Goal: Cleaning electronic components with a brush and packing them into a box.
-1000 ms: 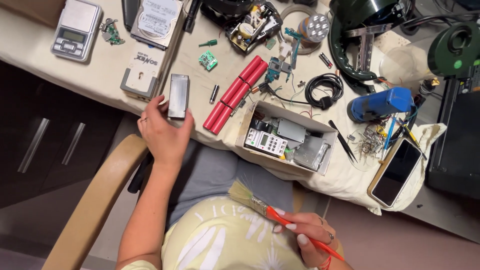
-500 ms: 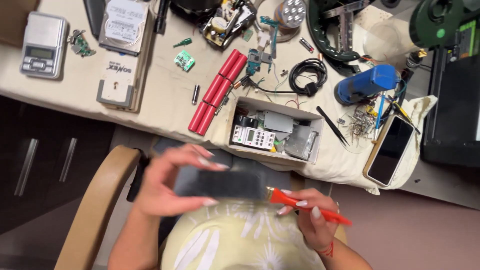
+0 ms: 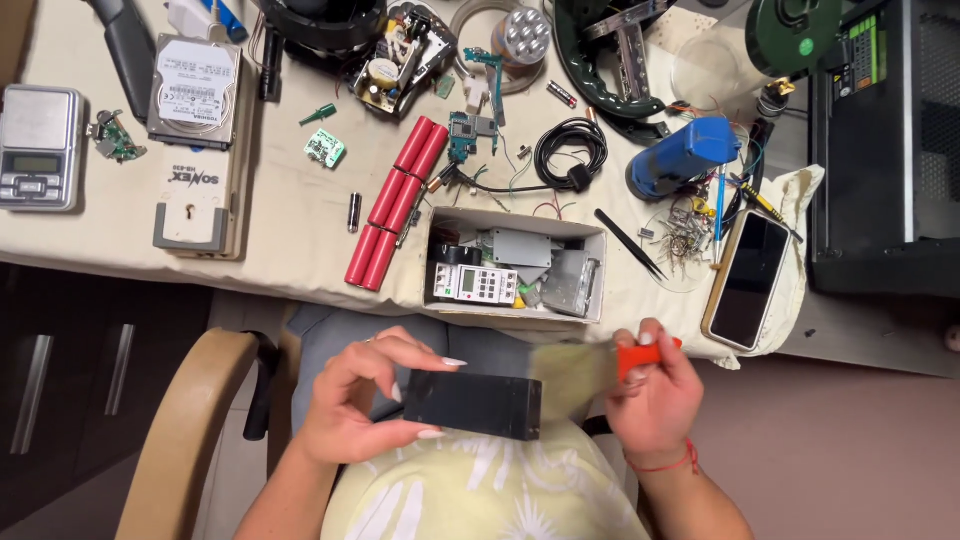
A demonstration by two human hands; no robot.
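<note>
Cream cloth covers our messy table (image 3: 290, 215), and we sit low in front of it. Our left hand (image 3: 350, 405) pinches a flat black block (image 3: 472, 405) by its short end, over our lap. Our right hand (image 3: 655, 400) is closed on a brush with a red handle (image 3: 640, 357); its blurry bristles meet the block's other end. Just past our hands sits an open white box (image 3: 515, 262) of parts. Six red tubes (image 3: 396, 202) lie left of it. A grey drive with a white label (image 3: 195, 90) rests far left. A dark phone (image 3: 747, 280) lies on the right.
</note>
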